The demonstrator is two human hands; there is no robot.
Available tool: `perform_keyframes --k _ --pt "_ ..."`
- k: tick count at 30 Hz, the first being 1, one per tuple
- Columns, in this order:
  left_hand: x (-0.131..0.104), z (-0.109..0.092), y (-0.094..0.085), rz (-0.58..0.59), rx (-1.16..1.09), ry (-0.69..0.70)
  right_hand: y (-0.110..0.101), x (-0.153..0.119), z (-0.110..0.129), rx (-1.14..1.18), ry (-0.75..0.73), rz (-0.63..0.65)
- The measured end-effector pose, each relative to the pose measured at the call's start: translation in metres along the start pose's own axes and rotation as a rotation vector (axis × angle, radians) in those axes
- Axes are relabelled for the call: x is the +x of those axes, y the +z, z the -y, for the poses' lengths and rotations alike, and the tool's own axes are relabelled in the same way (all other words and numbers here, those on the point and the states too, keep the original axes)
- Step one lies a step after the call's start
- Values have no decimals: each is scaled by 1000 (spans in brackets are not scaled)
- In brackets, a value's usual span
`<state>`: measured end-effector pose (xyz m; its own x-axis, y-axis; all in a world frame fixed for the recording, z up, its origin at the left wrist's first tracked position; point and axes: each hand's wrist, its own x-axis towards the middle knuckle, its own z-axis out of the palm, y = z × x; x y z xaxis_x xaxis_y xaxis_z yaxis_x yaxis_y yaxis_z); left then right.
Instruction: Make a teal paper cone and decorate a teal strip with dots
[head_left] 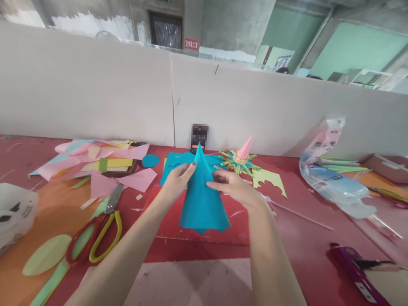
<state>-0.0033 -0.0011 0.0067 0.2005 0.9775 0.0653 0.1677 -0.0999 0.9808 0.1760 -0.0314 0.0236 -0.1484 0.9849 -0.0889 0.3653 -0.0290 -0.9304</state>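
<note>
And here runs the white partition [86, 89], right across the back, with the red table [306, 233] spread out below it. On the table, in front of the person, lies a red board [239, 212], and over it we have the blue cone [204, 195], point up and tilted, its wide end towards the person, a hand on either side.

The left hand [178, 178] is part closed, thumb and fingers pinching the cone's left side high up near the point. Across to the right hand [231, 182]: half open, fingers curved and spread, fingertips at the cone's right side; whether they grip it, I cannot tell.

Out left, a heap of paper scraps [105, 163], pink, yellow and blue; far right, a clear plastic bag [334, 182], crumpled. Nearer on the left, the scissors [115, 199], one handle red, one yellow, lying partly on a green strip [55, 278]. Near right corner, a purple tool [353, 272], partly cut off by the edge of view. Behind the right hand, a green-and-yellow star [251, 162] carries a small pink cone [245, 149], leaning right. And smallest of all, a blue disc [150, 160] beside the scraps.
</note>
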Motion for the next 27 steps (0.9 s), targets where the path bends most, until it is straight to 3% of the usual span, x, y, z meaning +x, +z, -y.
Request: perform_keyframes --k 8,14,16,20,27 --pt "1 -3 -9 27 14 -12 0 -3 6 27 2 100" --pt "-3 -4 -4 189 -67 -79 -7 7 -3 184 -32 -221" --pt "-5 -5 -1 286 -117 -144 -5 11 -7 251 -47 -192" --pt "-11 -8 4 434 -228 -235 4 15 -9 475 -64 -7" --pt "-16 -11 7 508 -444 -283 12 20 -17 732 -92 96"
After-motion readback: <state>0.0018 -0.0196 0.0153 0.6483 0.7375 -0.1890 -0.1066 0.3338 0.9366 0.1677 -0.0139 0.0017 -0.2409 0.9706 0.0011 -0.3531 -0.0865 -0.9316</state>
